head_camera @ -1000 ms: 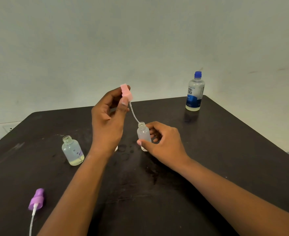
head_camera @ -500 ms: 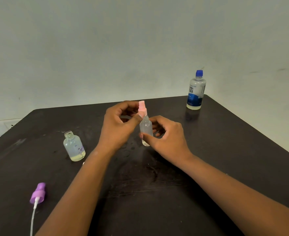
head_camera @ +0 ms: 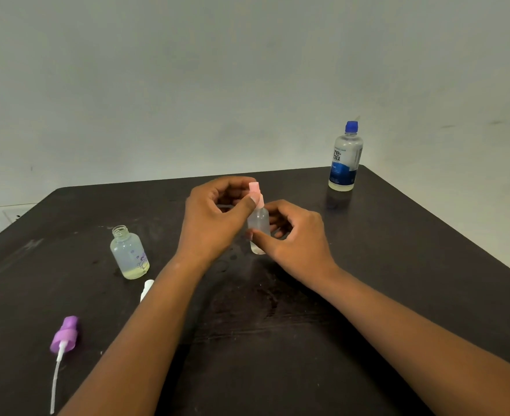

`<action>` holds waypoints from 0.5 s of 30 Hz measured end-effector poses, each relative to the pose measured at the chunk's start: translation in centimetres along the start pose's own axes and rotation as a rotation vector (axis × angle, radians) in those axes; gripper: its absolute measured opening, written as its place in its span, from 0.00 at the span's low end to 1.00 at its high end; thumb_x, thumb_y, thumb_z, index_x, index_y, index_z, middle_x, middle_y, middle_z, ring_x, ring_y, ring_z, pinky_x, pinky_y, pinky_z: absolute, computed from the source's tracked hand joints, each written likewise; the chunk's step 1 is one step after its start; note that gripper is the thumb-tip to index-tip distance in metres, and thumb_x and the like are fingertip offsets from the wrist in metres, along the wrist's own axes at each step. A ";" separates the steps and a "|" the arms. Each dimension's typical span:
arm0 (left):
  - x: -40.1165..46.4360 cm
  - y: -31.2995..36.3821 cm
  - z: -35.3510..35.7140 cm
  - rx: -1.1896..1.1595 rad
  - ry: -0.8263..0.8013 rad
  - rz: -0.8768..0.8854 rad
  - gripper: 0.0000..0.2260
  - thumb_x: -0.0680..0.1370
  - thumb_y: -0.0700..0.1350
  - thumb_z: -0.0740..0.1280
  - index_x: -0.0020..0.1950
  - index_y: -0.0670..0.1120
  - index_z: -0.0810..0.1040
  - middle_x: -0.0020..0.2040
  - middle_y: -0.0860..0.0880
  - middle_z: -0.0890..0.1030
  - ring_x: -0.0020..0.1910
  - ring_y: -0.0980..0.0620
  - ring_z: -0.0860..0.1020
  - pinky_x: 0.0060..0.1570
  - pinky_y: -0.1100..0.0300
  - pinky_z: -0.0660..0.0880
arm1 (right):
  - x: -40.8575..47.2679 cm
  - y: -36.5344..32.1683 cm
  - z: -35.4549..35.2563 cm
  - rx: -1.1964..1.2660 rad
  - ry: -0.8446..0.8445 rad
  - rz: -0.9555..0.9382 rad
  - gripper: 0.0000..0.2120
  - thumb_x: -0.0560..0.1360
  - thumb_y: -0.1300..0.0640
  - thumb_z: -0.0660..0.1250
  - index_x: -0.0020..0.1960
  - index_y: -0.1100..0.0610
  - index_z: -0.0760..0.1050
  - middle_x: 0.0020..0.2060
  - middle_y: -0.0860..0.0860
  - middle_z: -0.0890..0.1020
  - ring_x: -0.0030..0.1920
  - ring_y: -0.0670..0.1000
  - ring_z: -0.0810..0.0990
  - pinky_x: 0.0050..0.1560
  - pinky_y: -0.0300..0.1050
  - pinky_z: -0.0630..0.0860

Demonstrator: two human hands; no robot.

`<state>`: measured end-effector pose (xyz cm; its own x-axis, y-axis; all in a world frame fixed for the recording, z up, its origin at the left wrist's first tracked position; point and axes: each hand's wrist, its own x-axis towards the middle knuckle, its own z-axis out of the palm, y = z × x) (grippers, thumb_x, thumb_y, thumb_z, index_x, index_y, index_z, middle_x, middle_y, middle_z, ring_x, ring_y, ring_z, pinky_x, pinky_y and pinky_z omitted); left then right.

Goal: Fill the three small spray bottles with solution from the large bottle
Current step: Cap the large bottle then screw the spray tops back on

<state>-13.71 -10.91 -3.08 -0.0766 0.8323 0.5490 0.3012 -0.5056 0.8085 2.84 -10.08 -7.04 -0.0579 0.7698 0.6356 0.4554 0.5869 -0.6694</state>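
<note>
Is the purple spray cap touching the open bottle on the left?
Apart. The head view shows the purple cap lying near the table's front edge, with bare dark table between it and the open bottle.

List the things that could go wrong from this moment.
1. The left hand pinches the pink spray head at the neck of the small bottle gripped by the right hand; a crooked fit might leak.
2. The open bottle stands uncapped close beside the left forearm, which could tip it and spill its liquid.
3. The purple spray head lies near the table edge, its tube reaching toward it; a nudge might drop it.
</note>
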 end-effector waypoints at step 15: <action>-0.6 0.4 0.7 0.002 -0.076 0.008 0.13 0.81 0.41 0.74 0.64 0.51 0.83 0.53 0.54 0.88 0.55 0.59 0.85 0.55 0.66 0.81 | 0.0 0.0 0.2 -0.008 -0.002 -0.042 0.16 0.70 0.50 0.81 0.55 0.56 0.84 0.39 0.40 0.82 0.39 0.39 0.82 0.41 0.32 0.77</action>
<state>-12.86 -11.43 -3.27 -0.0017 0.8429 0.5381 0.3031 -0.5123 0.8035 2.71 -10.04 -7.10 -0.0792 0.7452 0.6621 0.4592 0.6168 -0.6393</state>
